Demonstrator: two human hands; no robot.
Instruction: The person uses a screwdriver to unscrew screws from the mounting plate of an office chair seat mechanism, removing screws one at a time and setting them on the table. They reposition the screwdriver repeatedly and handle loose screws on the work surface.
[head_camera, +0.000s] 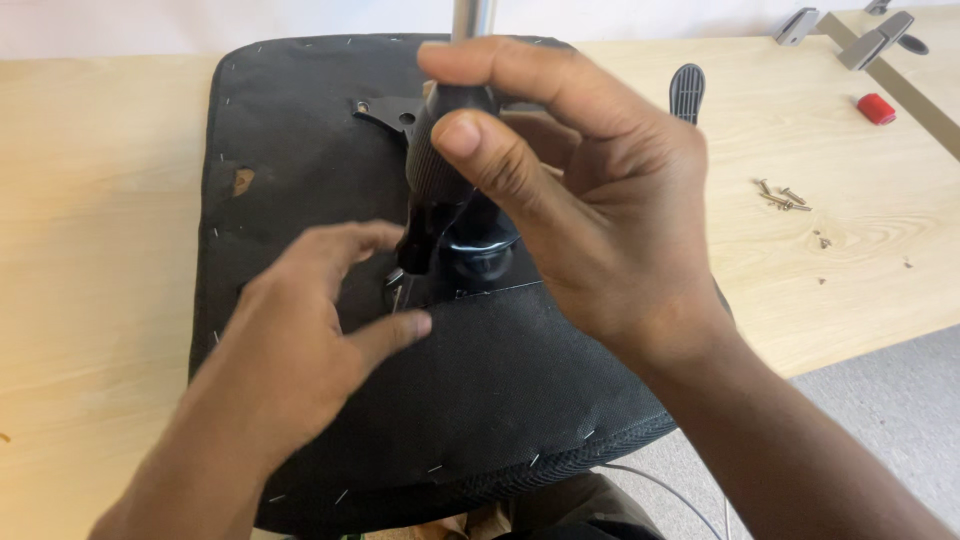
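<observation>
A black chair seat lies upside down on a pale wooden table, its fabric underside stapled round the edge. My right hand is shut on the black ribbed handle of a screwdriver, held upright over the metal mounting plate at the seat's middle. My left hand rests on the fabric just left of the tool's tip, fingers spread, thumb and forefinger close to the shaft near a small screw. A chrome post rises behind the handle.
Several loose screws lie on the table to the right. A black lever handle sticks out behind my right hand. A small red object and grey metal brackets sit at the far right. Grey floor shows at lower right.
</observation>
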